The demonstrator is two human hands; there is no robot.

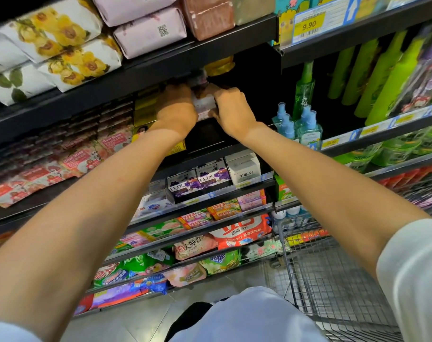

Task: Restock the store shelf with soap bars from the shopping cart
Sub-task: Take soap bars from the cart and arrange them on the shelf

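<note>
Up on the shelf (205, 141) just under the top one, a white-and-pink soap bar (203, 104) is being held between both hands, right at the shelf's front edge. The left hand (176, 108) is wrapped on the bar's left side and the right hand (231, 108) on its right side, with the fingers (216, 91) curled over the top of the pack, so it's clamped from both sides. Exactly how the left fingers sit can't be made out, since they're tucked behind the hand. More blurry packs are stacked behind the bar, deeper in the shadow.

Just left of the hands, yellow boxes (146, 112) are piled up, and further left along the same shelf pink Goat Soap packs (111, 140) are lined in rows. Below, purple LUX boxes (197, 180) are set at the front edge of the next shelf down, with a white box (244, 166) beside them. To the right, blue spray bottles (286, 119) and green bottles (380, 77) are parked on the neighbouring shelf section. On the top shelf, floral-wrapped packs (62, 50) and pink ones (148, 30) are stacked.

The wire shopping cart (333, 280) is seen at the lower right, near the shelf's bottom end.
</note>
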